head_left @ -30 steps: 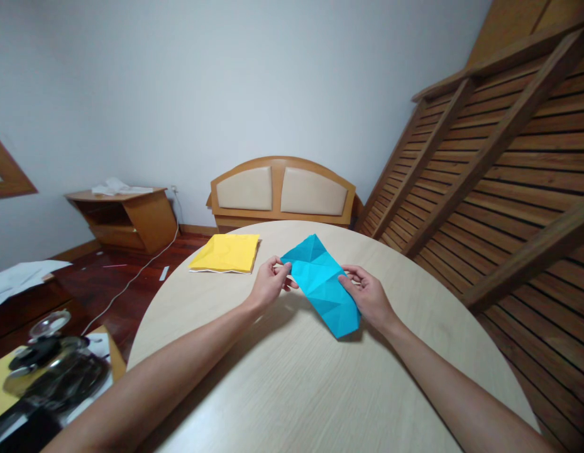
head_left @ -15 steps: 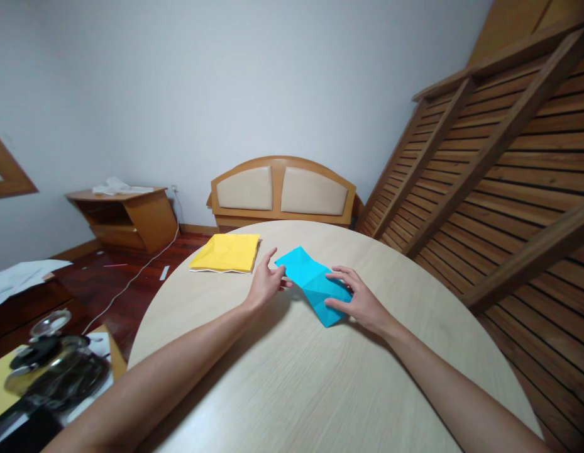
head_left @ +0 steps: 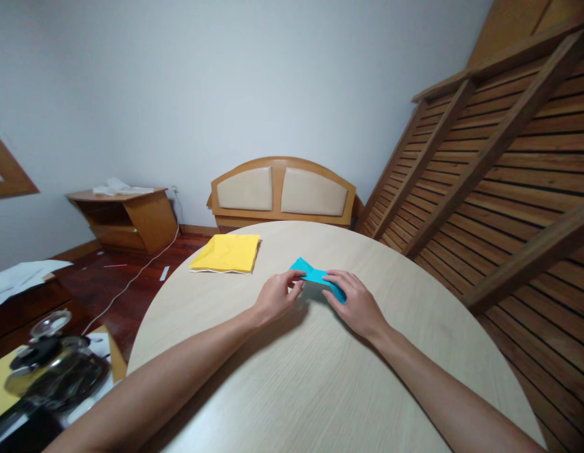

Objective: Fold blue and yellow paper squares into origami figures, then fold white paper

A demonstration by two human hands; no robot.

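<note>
A creased blue paper [head_left: 315, 277] lies low on the round light-wood table [head_left: 320, 377], mostly hidden between my hands. My left hand [head_left: 276, 297] pinches its left end with thumb and fingers. My right hand [head_left: 355, 303] presses down on its right part, fingers on the paper. Only a narrow blue strip shows between the two hands.
A folded yellow paper [head_left: 227, 253] lies on the table's far left side. A padded wooden headboard [head_left: 282, 192] leans behind the table, a slatted wooden frame [head_left: 499, 176] leans on the right. A low wooden stand [head_left: 126, 217] and a cable lie at the left; dark glassware [head_left: 51, 371] sits at the lower left.
The blue paper was held up broad and open; it has come down to the table and folded into a narrow shape, with both hands closing in on it.
</note>
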